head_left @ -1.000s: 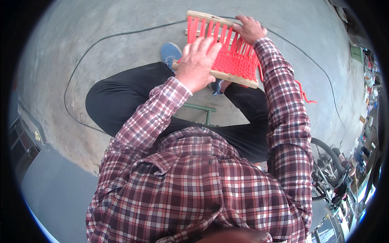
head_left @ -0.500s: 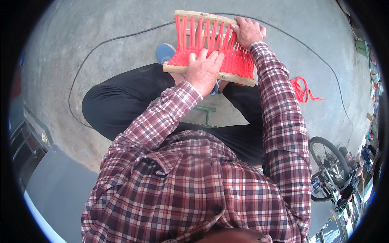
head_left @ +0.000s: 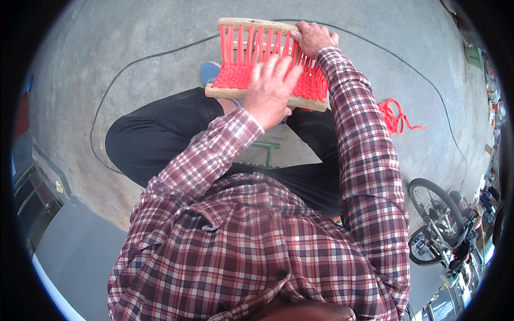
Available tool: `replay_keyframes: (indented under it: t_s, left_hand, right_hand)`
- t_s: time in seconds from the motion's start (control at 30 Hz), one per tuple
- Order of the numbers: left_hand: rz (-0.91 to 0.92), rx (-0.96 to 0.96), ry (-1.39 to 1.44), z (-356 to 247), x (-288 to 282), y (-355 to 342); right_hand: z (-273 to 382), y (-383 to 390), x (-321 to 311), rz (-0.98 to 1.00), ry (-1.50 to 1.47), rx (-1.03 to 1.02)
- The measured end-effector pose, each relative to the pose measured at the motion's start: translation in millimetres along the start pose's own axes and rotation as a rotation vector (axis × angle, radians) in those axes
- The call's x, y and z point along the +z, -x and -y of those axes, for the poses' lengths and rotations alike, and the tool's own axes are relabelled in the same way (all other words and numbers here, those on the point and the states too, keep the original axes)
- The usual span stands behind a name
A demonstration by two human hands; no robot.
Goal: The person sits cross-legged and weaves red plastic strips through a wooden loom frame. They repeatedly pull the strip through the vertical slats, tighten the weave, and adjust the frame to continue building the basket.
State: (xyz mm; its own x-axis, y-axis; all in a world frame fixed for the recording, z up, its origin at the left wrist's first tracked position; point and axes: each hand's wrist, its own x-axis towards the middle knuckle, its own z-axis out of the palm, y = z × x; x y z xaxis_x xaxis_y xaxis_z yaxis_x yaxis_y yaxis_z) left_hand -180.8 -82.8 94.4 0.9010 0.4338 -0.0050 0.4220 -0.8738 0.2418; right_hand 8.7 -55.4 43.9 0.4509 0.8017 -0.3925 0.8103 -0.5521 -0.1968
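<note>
Palm: left hand point(head_left: 270, 91) lay flat on the woven cord point(head_left: 235, 75), fingers spread, nothing clasped.
Grasp: right hand point(head_left: 313, 37) curled over the far rail of the wooden frame point(head_left: 257, 24), clamped at its right corner.
Frame position: rested across the knees, in front of the body, near rail under the left wrist.
Step (judged): packing or smoothing of woven rows, frame steadied from the far corner.
Next move (judged): called for a firm hold on the rail, even pressure across the rows, slack fed from the loose cord point(head_left: 393, 115).
Weave: dense and ribbed at the near half; open parallel strands up to the far rail.
Cord material: bright red, looked flat and synthetic; exact type could not be told.
Rails: pale, rough, rounded wood.
Loose cord: tangled in loops on the concrete floor point(head_left: 134, 134), right of the frame, well apart from both hands.
Floor: grey, matte, mottled.
Cable point(head_left: 134, 64): thin, black, curved round the seated legs.
Other: blue shoe point(head_left: 209, 69) just beside the frame's left end; bicycle wheel point(head_left: 433, 208) far right.
</note>
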Motion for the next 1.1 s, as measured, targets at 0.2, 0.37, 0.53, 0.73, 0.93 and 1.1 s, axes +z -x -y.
replay_keyframes:
  t_s: [0.2,0.37,0.53,0.73,0.93,1.1]
  left_hand:
    - [0.18,0.069,-0.081,-7,8,-24]
    - [0.203,-0.019,-0.085,-12,15,-24]
    - [0.064,0.028,0.052,-4,32,-14]
    - [0.059,0.1,0.103,0,33,-6]
    - [0.01,0.075,-0.004,-14,28,-21]
    - [0.139,0.153,-0.001,-23,29,-36]
  right_hand:
    - [3,1,3,-0.031,0.003,-0.003]
    - [1,1,6,-0.056,0.003,-0.009]
    - [1,1,15,-0.059,-0.01,-0.022]
    - [1,0,15,-0.09,-0.001,-0.041]
    - [1,-1,10,-0.022,-0.036,-0.023]
    - [2,-1,9,-0.008,-0.05,-0.008]
